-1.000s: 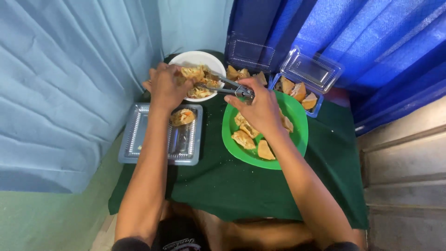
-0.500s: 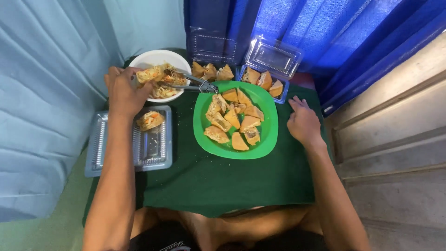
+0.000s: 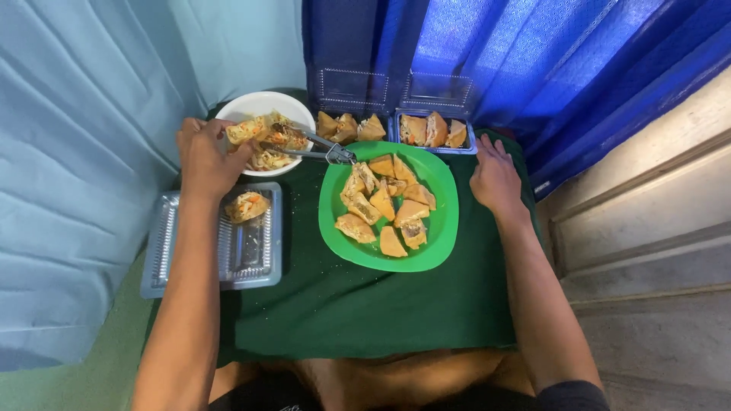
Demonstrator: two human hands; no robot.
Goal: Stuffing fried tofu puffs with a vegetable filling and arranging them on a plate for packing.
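My left hand (image 3: 204, 158) pinches a filled, cut pastry piece (image 3: 245, 131) above the white bowl (image 3: 263, 104) of shredded vegetable filling. Metal tongs (image 3: 316, 146) lie across the bowl's rim, reaching toward the green plate (image 3: 442, 228), which carries several fried triangular pastries. My right hand (image 3: 495, 179) rests flat on the green cloth beside the plate, fingers apart and holding nothing. A clear plastic tray (image 3: 251, 255) by my left wrist holds one filled pastry (image 3: 247, 205).
Two clear lidded boxes (image 3: 435, 131) with more pastry pieces stand at the back against a blue curtain. A light blue curtain hangs on the left. A green cloth (image 3: 365, 304) covers the small table, and a wooden panel runs along the right.
My right hand has let go of the tongs and moved from over the plate to the cloth at its right. My left hand stays at the bowl with the pastry piece.
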